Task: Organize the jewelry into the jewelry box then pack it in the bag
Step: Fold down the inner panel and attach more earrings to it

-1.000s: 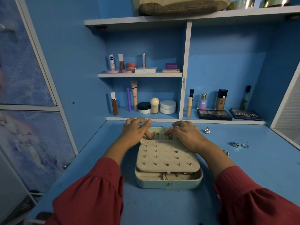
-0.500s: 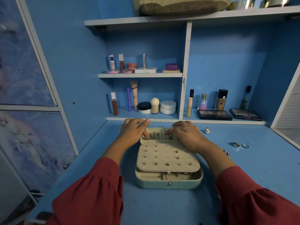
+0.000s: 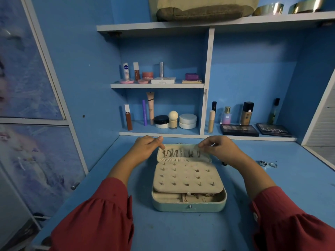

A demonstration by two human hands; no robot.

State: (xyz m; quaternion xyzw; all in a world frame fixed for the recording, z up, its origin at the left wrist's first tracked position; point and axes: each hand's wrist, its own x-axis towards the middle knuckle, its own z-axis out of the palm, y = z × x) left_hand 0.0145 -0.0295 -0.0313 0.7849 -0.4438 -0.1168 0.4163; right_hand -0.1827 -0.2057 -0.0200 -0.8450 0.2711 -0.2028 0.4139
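Observation:
A mint-green jewelry box (image 3: 188, 205) lies open on the blue desk (image 3: 181, 230). A cream earring panel (image 3: 186, 176) studded with several earrings covers its tray, and more jewelry shows in the tray's front gap. Behind the panel, the cream lid (image 3: 181, 153) with several hanging necklaces is tilted up. My left hand (image 3: 146, 147) pinches the lid's far left corner. My right hand (image 3: 217, 147) pinches its far right edge. Loose rings (image 3: 268, 163) lie on the desk to the right. A khaki bag (image 3: 199, 10) sits on the top shelf.
Shelves behind the box hold cosmetics: tubes, jars (image 3: 187, 121), bottles and two eyeshadow palettes (image 3: 239, 130). A small dark piece (image 3: 224, 163) lies by my right wrist. A patterned cabinet door stands at the left, a white panel at the right.
Both hands have moved apart from the lid's middle to its far corners. The lid has tilted up, so the necklaces inside it now show.

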